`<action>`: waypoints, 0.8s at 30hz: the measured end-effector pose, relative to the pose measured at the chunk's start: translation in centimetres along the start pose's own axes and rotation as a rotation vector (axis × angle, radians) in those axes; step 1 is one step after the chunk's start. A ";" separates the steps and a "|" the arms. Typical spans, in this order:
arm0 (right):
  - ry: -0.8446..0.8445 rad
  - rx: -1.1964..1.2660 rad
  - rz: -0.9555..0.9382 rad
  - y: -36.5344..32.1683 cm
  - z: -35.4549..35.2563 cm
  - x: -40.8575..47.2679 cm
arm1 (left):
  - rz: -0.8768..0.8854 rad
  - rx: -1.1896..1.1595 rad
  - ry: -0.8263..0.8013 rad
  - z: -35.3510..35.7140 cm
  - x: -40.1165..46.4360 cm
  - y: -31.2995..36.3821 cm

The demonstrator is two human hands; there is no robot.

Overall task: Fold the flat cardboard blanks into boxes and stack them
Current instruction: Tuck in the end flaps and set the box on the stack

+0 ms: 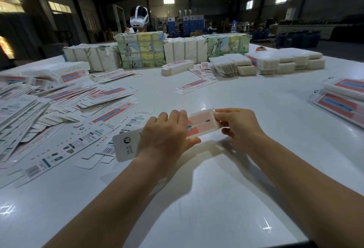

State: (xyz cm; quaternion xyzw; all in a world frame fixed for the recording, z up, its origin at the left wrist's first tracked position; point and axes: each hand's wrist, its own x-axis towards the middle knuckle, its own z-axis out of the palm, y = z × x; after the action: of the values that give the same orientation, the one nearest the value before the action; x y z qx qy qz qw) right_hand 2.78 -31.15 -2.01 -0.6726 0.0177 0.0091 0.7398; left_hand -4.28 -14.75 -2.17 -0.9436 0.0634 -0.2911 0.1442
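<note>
Cardboard blank, long and narrow with a pink printed face, is held just above the white table at the near centre, between both hands. The left hand wraps over its middle, fingers curled on the far edge and thumb under the near edge, so it grasps the piece firmly; the white rounded end with the logo sticks out to the left of the wrist. The right hand pinches the right end, where a small flap seems to be turned; I cannot tell whether this flap is already tucked in. I judge the step in hand is to close this end. To do it well, the left hand should keep the tube square and not crush it, while the right fingers bend the flap along its crease and push it straight in. To the left lies a wide scattered heap of flat blanks, some touching each other. At the right edge rests a stack of folded boxes, where the finished one probably goes. On the far side stand wrapped bundles and low piles of white card; behind them a person with a white headset sits.
</note>
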 end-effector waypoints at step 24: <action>0.126 0.094 -0.313 1.8 2.7 -1.2 | -0.254 -0.209 -0.019 1.1 0.5 1.2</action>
State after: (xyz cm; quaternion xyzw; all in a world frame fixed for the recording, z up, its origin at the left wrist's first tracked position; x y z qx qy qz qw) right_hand 1.54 -28.23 -3.49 -0.6311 -0.0408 -0.1492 0.7601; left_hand -3.27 -15.77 -3.19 -0.9565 -0.0280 -0.2901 0.0080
